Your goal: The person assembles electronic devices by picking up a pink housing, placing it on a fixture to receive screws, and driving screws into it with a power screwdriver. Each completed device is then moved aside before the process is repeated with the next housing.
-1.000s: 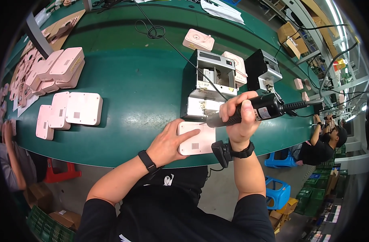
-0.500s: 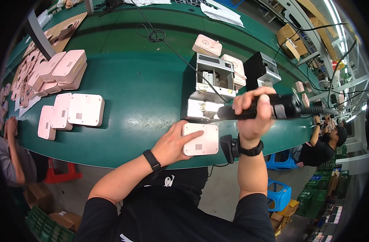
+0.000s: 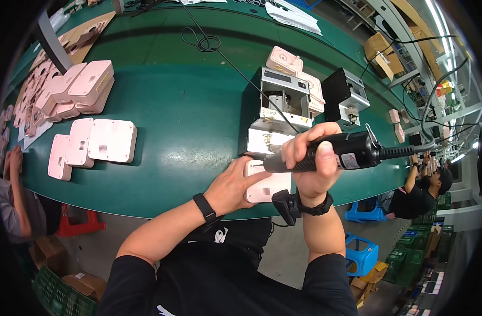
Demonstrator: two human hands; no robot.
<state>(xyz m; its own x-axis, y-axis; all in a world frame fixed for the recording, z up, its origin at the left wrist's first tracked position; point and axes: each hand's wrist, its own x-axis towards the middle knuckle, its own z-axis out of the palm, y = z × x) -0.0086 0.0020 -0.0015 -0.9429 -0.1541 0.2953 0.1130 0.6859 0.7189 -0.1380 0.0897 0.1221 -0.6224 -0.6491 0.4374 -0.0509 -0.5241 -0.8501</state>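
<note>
A pale pink square plastic case [image 3: 276, 188] with a small vent grille lies at the green table's near edge. My left hand [image 3: 227, 187] grips its left side, the index finger stretched over the top. My right hand [image 3: 315, 166] is wrapped round a black corded electric screwdriver [image 3: 352, 149], held almost level and pointing left. Its thin bit reaches the case's far left corner, though contact is hard to make out. Just beyond the case stands a silver and black screw feeder [image 3: 285, 117], its front partly hidden by my right hand and the tool.
On the left lie three overlapping pink cases [image 3: 113, 138], with a stack of more [image 3: 91, 84] behind. A second feeder machine [image 3: 347, 97] and upturned pink housings [image 3: 284, 60] stand at the back right. A black cable [image 3: 235, 68] crosses above the table. Co-workers sit at both sides.
My right hand has brought the screwdriver left and toward me, from the feeder's front to the case's far left corner. The case and my left hand have shifted slightly right in view.
</note>
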